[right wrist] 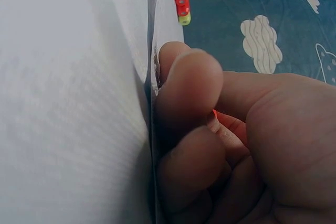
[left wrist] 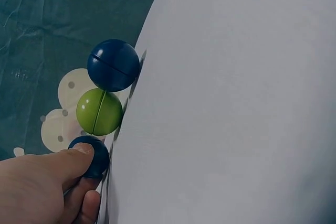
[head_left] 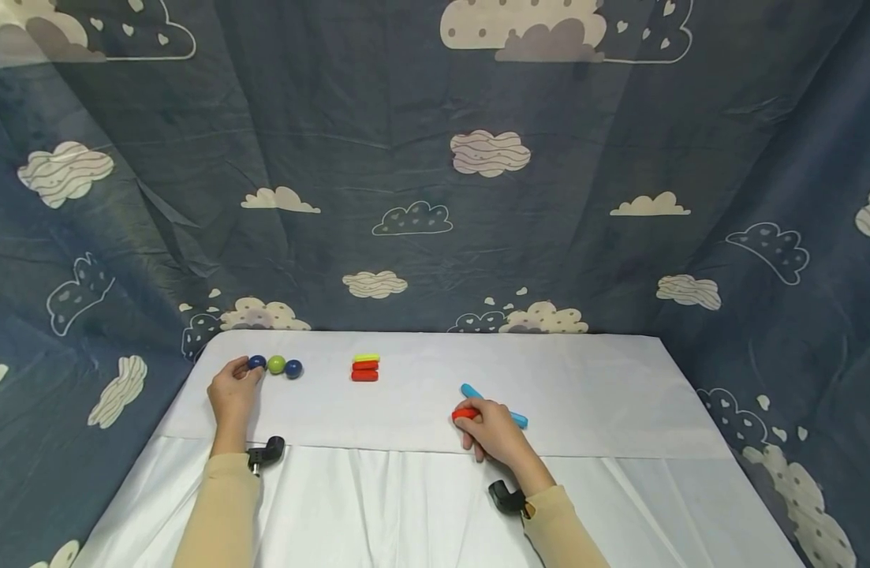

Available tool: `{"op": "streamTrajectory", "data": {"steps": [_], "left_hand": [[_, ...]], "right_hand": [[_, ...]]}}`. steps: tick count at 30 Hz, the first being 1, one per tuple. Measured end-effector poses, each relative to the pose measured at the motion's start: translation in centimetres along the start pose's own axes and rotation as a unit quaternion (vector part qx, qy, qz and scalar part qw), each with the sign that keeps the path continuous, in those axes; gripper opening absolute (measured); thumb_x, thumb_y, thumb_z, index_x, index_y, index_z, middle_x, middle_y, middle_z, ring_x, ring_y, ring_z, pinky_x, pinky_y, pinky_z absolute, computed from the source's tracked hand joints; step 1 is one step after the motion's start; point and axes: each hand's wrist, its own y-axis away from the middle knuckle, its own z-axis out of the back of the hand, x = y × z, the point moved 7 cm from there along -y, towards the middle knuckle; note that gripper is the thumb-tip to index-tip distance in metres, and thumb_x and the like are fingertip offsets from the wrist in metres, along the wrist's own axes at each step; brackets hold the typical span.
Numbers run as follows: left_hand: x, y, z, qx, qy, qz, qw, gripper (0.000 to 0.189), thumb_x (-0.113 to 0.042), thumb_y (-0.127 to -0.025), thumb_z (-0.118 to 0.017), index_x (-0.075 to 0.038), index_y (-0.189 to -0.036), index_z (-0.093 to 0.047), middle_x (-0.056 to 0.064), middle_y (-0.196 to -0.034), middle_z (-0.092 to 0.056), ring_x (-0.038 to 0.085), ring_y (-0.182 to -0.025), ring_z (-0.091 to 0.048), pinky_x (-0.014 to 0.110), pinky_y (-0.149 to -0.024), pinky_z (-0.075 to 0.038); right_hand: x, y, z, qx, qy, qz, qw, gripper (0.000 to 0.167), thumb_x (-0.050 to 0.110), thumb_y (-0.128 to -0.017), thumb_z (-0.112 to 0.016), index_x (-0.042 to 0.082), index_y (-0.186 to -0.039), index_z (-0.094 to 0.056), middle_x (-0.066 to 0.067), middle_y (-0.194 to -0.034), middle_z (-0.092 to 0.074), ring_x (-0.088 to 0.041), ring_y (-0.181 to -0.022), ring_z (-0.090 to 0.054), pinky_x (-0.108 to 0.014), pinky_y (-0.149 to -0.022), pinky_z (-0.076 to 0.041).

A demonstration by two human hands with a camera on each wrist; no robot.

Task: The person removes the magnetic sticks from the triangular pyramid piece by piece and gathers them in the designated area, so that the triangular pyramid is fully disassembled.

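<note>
My left hand (head_left: 233, 394) pinches a dark blue ball (head_left: 255, 361) at the far left of the table. A green ball (head_left: 276, 364) and a second dark blue ball (head_left: 293, 369) stand in a row to its right. In the left wrist view, the thumb lies on the held ball (left wrist: 98, 157). Farther right, my right hand (head_left: 494, 430) holds a short red stick (head_left: 464, 413) between thumb and fingers, low over the table. Behind that hand lies a light blue stick (head_left: 470, 390); its middle is hidden, so I cannot tell if it is one piece or two.
Between the hands, two red sticks (head_left: 364, 375) and a yellow-green stick (head_left: 367, 358) lie side by side on the white table (head_left: 591, 379). A dark curtain with cloud prints (head_left: 321, 158) hangs behind the table's back edge.
</note>
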Motion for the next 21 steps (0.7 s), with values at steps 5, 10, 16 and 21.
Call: {"op": "streamTrajectory", "data": {"steps": [5,10,16,21], "left_hand": [[0.0,0.1,0.1,-0.006,-0.01,-0.007,0.9999,0.048,-0.016,-0.102,-0.067,0.001,-0.146,-0.06,0.026,-0.143,-0.065,0.041,-0.132,-0.06,0.053,-0.114,-0.046],[-0.1,0.0,0.1,-0.008,-0.006,-0.006,0.9999,0.048,-0.016,-0.101,-0.068,0.0,-0.146,-0.06,0.025,-0.145,-0.064,0.041,-0.133,-0.06,0.052,-0.115,-0.045],[-0.1,0.2,0.3,-0.012,0.013,-0.002,0.9998,0.048,-0.016,-0.102,-0.068,0.001,-0.146,-0.06,0.024,-0.144,-0.065,0.039,-0.131,-0.061,0.049,-0.112,-0.048],[-0.4,0.7,1.4,-0.051,0.037,-0.013,0.9979,0.045,-0.017,-0.103,-0.066,0.0,-0.144,-0.063,0.02,-0.14,-0.069,0.035,-0.127,-0.067,0.034,-0.105,-0.051]], "right_hand": [[-0.1,0.0,-0.1,0.0,0.0,0.0,1.0,0.017,0.022,-0.105,-0.067,0.011,-0.118,-0.069,0.001,-0.062,-0.066,-0.013,-0.039,-0.055,-0.024,-0.042,-0.042],[0.2,0.1,0.1,-0.004,0.003,0.001,1.0,0.018,0.023,-0.105,-0.067,0.011,-0.118,-0.069,0.002,-0.061,-0.066,-0.012,-0.039,-0.054,-0.023,-0.042,-0.041],[0.3,0.1,0.1,-0.002,0.002,0.002,1.0,0.017,0.023,-0.105,-0.067,0.011,-0.118,-0.069,0.002,-0.061,-0.066,-0.012,-0.039,-0.054,-0.023,-0.042,-0.04],[0.2,0.1,0.0,0.002,-0.001,0.008,1.0,0.017,0.022,-0.105,-0.066,0.011,-0.117,-0.069,0.002,-0.061,-0.066,-0.012,-0.039,-0.054,-0.022,-0.041,-0.041]]}}
